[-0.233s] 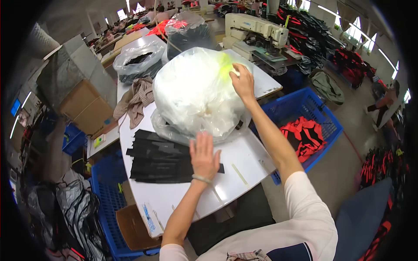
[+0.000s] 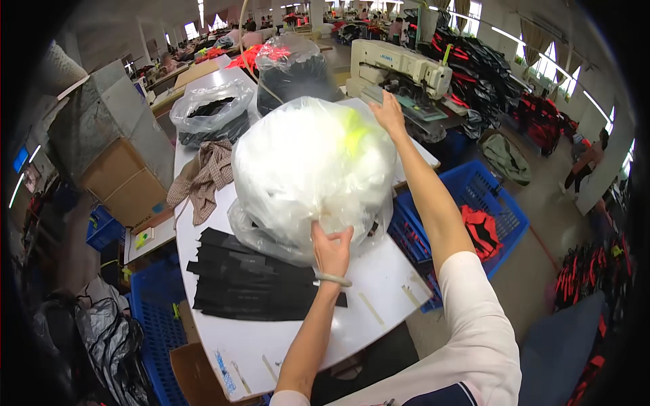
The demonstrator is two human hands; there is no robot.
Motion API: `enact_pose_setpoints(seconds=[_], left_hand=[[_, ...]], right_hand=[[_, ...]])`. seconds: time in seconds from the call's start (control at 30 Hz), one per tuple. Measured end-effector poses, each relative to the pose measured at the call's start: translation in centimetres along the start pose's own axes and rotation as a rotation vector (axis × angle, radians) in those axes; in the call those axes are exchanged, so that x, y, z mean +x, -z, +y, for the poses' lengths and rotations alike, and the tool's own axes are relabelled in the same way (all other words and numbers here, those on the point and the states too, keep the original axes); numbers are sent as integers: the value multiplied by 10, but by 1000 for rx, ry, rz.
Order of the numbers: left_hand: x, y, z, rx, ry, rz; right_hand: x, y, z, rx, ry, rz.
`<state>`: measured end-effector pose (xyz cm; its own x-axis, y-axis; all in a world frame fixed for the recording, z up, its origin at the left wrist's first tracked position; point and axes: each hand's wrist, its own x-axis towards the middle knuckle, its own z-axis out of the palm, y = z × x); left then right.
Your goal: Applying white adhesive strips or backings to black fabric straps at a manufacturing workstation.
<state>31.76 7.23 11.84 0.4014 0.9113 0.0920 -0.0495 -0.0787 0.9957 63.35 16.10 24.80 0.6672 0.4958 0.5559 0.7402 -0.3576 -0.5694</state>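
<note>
A big, bulging, translucent plastic bag [image 2: 298, 166] with white contents and a bright yellow-green patch sits on the white table. At its near side my left hand [image 2: 332, 249] has thumb and forefinger on the gathered plastic; the other fingers are partly hidden. Past the bag's far right side, my right hand [image 2: 388, 114] is raised with fingers stretched out and nothing in it. It looks close to the sewing machine [image 2: 399, 64], apparently apart from the bag. A stack of black fabric strips [image 2: 247, 281] lies left of my left hand.
A checked cloth [image 2: 208, 177] and an open bag of dark pieces [image 2: 213, 108] lie on the table's left side. Blue crates stand on both sides; the right crate [image 2: 504, 203] holds red and black pieces. A cardboard box [image 2: 128, 183] stands at left.
My left hand has gone from flat and spread to gripping the bag's near side. My right hand has moved off the bag, outward and away. The bag appears lower in the picture.
</note>
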Motion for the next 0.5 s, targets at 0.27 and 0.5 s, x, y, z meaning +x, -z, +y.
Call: enact_pose_setpoints(seconds=[0.27,0.5], left_hand=[[2,40,-16,-682,266,-198],[-38,46,-27,-920,237,-163]], right_hand=[[39,-81,9,-171,-183,-156],[51,-38,9,206,278,4]])
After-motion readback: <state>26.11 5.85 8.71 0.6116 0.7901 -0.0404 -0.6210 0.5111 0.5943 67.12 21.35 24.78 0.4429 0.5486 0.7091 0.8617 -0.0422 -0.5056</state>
